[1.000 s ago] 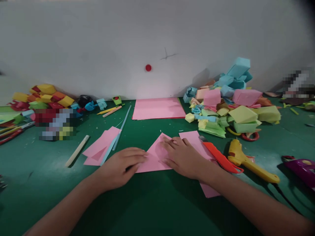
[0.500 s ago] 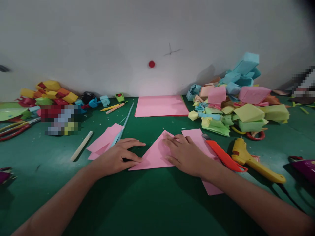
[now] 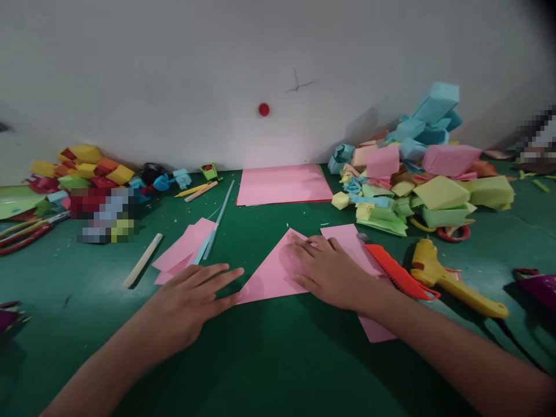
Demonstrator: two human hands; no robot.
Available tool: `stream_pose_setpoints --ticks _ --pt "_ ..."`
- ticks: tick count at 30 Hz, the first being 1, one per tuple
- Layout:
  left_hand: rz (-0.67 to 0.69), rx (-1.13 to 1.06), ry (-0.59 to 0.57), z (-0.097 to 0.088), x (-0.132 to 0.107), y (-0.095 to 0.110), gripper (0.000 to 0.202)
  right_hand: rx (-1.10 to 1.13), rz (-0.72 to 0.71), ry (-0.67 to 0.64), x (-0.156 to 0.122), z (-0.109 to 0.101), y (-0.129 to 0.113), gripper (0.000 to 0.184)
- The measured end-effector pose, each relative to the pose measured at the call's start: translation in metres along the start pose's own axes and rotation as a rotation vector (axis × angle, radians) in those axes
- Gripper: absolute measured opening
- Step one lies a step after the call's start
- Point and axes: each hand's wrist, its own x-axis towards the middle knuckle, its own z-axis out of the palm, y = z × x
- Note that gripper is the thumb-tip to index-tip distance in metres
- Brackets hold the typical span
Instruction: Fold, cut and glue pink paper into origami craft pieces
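A pink sheet of paper (image 3: 273,272), folded into a triangle, lies flat on the green table in front of me. My right hand (image 3: 325,266) rests on its right part, fingers spread and pressing it down. At the lower left corner my left hand (image 3: 195,298) has its fingers stretched out, the thumb at the paper's tip. Another pink piece of paper (image 3: 343,234) lies partly beneath my right hand and forearm. An orange utility knife (image 3: 395,269) sits on that piece. Behind my left hand are pink paper pieces (image 3: 185,246) and a pale blue strip (image 3: 223,211).
A yellow glue gun (image 3: 456,284) with a cord is at the right. Folded paper shapes (image 3: 434,168) are heaped at the back right, others (image 3: 91,165) at the back left. Pink sheets (image 3: 284,185) lie by the wall. A whitish stick (image 3: 144,260) and scissors (image 3: 32,234) are left.
My left hand has slid left and toward me along the lower edge to the paper's corner, its fingers spreading. My right hand stays on the paper. The view has shifted slightly.
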Motion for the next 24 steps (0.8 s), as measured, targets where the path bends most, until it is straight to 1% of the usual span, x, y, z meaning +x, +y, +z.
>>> stream_pose_setpoints --ticks 3,6,9,13,19,24 --pt "-0.061 0.041 0.034 0.006 -0.016 0.006 0.074 -0.007 0.002 -0.003 0.0 0.001 0.0 0.056" --pt "-0.083 0.046 0.086 0.01 -0.023 0.007 0.072 -0.017 0.002 0.003 -0.001 0.003 0.001 0.058" --pt "-0.078 0.039 0.097 0.011 -0.021 0.008 0.073 -0.02 -0.001 0.002 -0.001 0.003 0.001 0.058" --pt "-0.061 0.053 0.077 0.01 -0.017 0.009 0.078 -0.01 0.0 -0.001 -0.001 0.003 0.0 0.057" --pt "-0.046 0.105 0.034 0.009 -0.022 0.008 0.079 -0.032 -0.006 0.005 -0.001 0.006 0.002 0.058" --pt "-0.05 0.062 0.075 0.005 -0.023 0.009 0.073 -0.044 -0.009 0.012 -0.001 0.007 0.001 0.058"
